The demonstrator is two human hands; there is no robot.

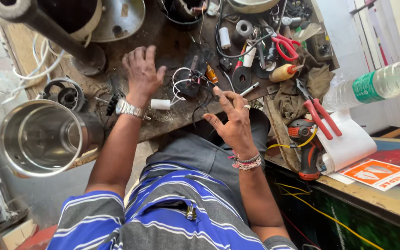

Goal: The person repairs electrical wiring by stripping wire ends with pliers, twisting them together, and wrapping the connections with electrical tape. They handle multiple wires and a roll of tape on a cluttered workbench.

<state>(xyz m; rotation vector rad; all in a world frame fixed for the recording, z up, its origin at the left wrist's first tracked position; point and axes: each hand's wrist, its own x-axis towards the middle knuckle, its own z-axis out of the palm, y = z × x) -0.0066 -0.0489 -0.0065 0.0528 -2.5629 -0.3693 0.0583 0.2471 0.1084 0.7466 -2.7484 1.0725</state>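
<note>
My left hand (142, 74) rests flat on the dark, greasy workbench (172, 46), fingers spread, a metal watch on the wrist. It holds nothing. My right hand (234, 120) hovers near the bench's front edge with fingers loosely apart, a ring on one finger and bracelets at the wrist. Between the hands lies a small black electrical part (191, 78) with white and black wires. A white cylinder (160, 104) lies just right of my left wrist. An orange-tipped piece (212, 74) sits beside the wired part.
A steel kettle body (42, 139) stands at the left. Red-handled scissors (285, 46), red pliers (320, 115), an orange drill (306, 148), a glue bottle (284, 72), a clear plastic bottle (376, 85) and cluttered small parts fill the right side. A heavy pipe stand (56, 34) rises at back left.
</note>
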